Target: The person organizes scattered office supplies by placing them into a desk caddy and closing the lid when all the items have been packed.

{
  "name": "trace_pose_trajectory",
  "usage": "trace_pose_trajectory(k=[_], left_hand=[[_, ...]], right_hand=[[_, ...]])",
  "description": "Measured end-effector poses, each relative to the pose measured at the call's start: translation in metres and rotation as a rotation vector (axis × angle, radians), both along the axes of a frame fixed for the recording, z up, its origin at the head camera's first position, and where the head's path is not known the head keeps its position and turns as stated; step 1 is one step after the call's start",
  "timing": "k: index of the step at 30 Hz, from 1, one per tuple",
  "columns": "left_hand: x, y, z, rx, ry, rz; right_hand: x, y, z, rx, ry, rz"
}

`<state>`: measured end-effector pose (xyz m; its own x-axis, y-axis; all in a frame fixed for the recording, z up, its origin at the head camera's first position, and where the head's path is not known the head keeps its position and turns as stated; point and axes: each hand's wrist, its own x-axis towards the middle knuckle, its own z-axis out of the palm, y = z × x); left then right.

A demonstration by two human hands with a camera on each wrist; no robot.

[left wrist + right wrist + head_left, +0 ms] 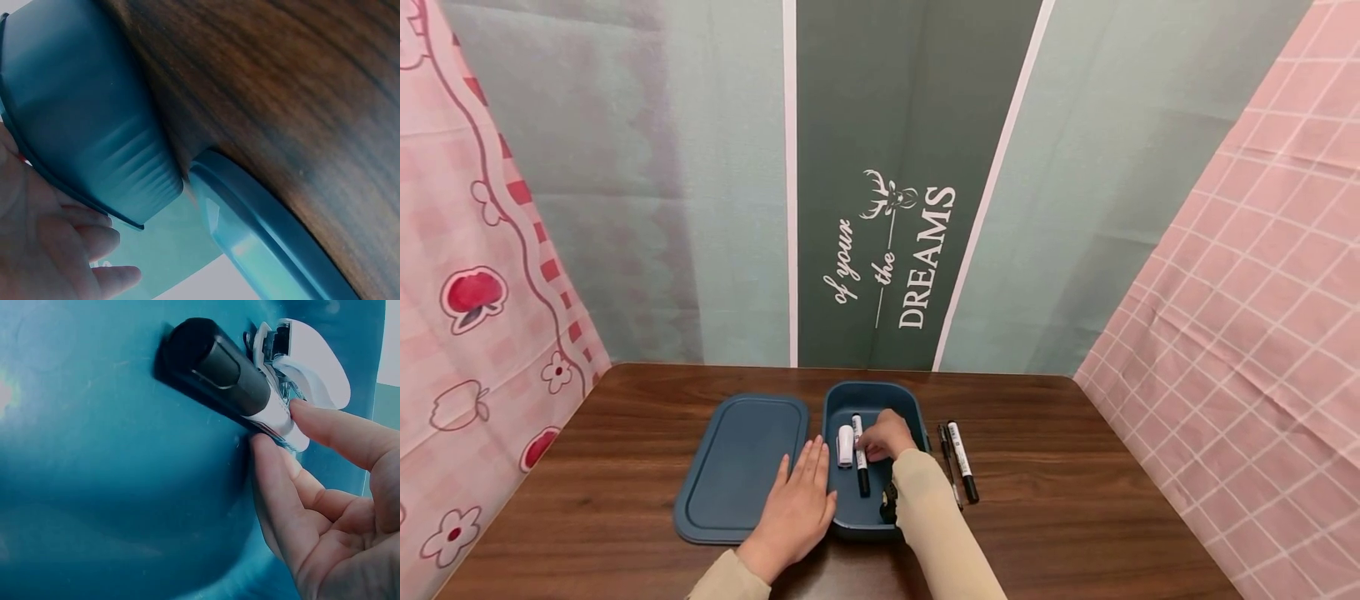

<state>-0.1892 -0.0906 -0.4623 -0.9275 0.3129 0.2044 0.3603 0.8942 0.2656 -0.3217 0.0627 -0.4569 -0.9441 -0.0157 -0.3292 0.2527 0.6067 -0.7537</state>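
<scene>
My right hand (888, 435) reaches down into a blue box (871, 388). Its thumb and fingers pinch a white marker with a black cap (228, 372), which lies lengthwise on the box floor. Directly left of the marker, inside the box, is a small white stapler (846, 447). My left hand (796, 510) has its fingers straight along the box's left rim, and in the left wrist view its fingertips lie at the edge of the box wall (94, 125). The flat blue lid (745, 467) lies on the table left of the box, partly under the left hand's outline.
Right of the box, a second white marker with a black cap (963, 462) and a slim dark pen (949, 458) lie side by side on the wooden table (1060, 500). Behind the table hangs a green printed curtain (880, 125), with pink cloth on both sides.
</scene>
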Motion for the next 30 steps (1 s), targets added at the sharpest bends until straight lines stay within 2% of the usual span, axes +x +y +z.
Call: trace_pose_trajectory(k=[18, 30], left_hand=[[0.000, 0.000, 0.000, -0.001, 0.000, 0.002], [0.000, 0.001, 0.001, -0.006, -0.015, 0.006]], right_hand=[[0.000, 0.002, 0.002, -0.048, -0.012, -0.005], [0.004, 0.005, 0.013, -0.095, 0.006, 0.014]])
